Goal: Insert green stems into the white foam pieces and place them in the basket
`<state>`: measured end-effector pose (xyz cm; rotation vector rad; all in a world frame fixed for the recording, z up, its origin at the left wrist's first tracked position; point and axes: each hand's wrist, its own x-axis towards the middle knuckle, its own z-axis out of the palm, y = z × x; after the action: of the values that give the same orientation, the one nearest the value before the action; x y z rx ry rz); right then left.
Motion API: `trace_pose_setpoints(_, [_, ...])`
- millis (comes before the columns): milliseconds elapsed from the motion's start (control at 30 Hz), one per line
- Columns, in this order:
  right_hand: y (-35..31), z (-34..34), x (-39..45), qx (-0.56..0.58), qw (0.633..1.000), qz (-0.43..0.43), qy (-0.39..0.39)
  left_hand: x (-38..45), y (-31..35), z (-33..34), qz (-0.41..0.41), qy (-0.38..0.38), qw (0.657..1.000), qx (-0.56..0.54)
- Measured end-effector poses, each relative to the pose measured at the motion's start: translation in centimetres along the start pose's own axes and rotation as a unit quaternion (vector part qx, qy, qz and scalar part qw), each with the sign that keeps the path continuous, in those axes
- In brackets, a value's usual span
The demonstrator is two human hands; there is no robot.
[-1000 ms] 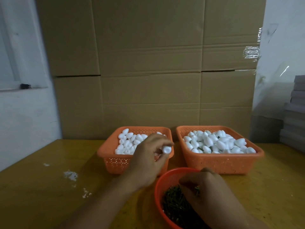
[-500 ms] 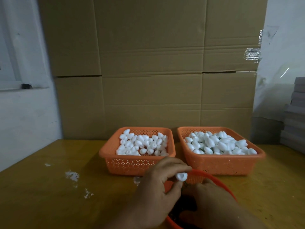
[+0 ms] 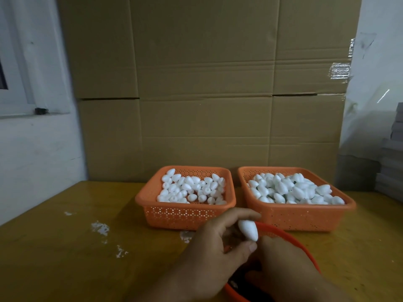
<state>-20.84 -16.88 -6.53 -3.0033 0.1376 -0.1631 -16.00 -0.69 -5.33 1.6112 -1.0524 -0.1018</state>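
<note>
standing behind the work area, a wall of stacked cardboard boxes [image 3: 207,94] closes off the far edge of the yellow-brown wooden table [image 3: 54,258]. two orange perforated plastic baskets sit side by side in front of it: the left basket [image 3: 185,214] holds smaller egg-shaped white foam pieces [image 3: 192,190], the right basket [image 3: 298,216] holds larger ones heaped to the rim. white crumbs [image 3: 100,227] lie scattered on the table left of the baskets. a grey stack [image 3: 392,160] is cut off at the right frame edge.

nearest the viewer, a round orange bowl [image 3: 305,247] is largely covered by both hands; its dark contents are hard to make out. the left hand [image 3: 209,253] pinches one smooth, tapered white foam piece [image 3: 248,229] between thumb and fingers, just above the bowl's far rim and in front of the gap between the baskets. the right hand [image 3: 283,264] lies over the bowl, touching the left thumb; whether its fingers grip anything cannot be told. no stem is clearly visible.
</note>
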Motion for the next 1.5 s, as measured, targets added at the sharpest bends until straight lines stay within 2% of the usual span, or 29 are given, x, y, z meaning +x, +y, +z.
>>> trace_pose_setpoints(167, [0.0, -0.5, -0.8, 0.026, 0.999, -0.002, 0.034, 0.3, 0.3, -0.1, -0.003, 0.036, 0.995, -0.095])
trace_pose_setpoints(367, [-0.6, -2.3, -1.5, 0.083, 0.991, -0.019, 0.104, 0.7, 0.3, -0.2, -0.053, 0.081, 0.973, -0.211])
trace_pose_setpoints(600, [-0.9, -3.0, -1.8, 0.26, 0.951, 0.007, 0.166, 0.8, 1.1, -0.9, -0.096, 0.117, 0.934, -0.323])
trace_pose_setpoints(900, [-0.9, -2.7, -1.8, 0.402, 0.89, -0.012, 0.217, 0.8, 1.3, -1.2, -0.147, 0.115, 0.919, -0.347])
trace_pose_setpoints(1100, [-1.5, -2.7, -2.2, 0.508, 0.802, -0.073, 0.305, 0.9, 1.5, -1.3, -0.188, 0.12, 0.912, -0.345])
trace_pose_setpoints(1233, [-2.3, -2.7, -2.1, 0.573, 0.751, -0.123, 0.305, 0.8, 1.5, -1.3, -0.198, 0.115, 0.913, -0.338])
trace_pose_setpoints(1400, [-2.5, -2.6, -1.9, 0.583, 0.739, -0.153, 0.302, 0.8, 1.5, -1.2, -0.194, 0.11, 0.914, -0.338])
trace_pose_setpoints(1500, [-2.5, -2.6, -1.9, 0.568, 0.747, -0.156, 0.307, 0.8, 1.6, -1.2, -0.193, 0.107, 0.916, -0.335])
